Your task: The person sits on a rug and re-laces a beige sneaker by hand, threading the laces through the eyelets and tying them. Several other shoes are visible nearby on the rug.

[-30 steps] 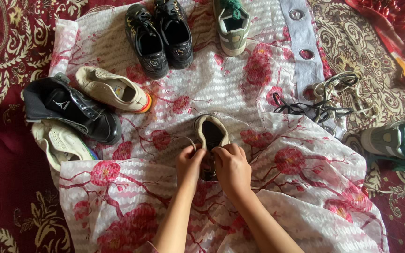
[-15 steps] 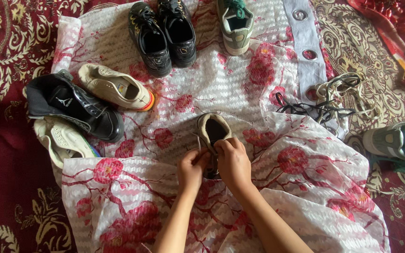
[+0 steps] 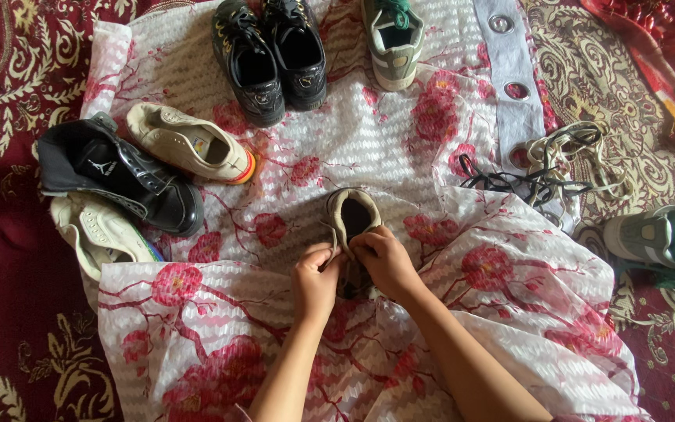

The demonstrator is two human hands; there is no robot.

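Left hand (image 3: pixel 316 279) and right hand (image 3: pixel 384 262) pinch lace ends over tan shoe (image 3: pixel 351 221); light, soft; grip its heel; lace pile (image 3: pixel 544 168) right of it

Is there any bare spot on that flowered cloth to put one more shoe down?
Yes: the flowered cloth lies bare between the black pair, the beige shoe and the shoe in the hands. The left edge, around the black high-top, is crowded.

Both forearms are bare to the frame's lower edge; no sleeves show. The left hand (image 3: pixel 315 283) and right hand (image 3: pixel 385 262) are bare, fingers slim.
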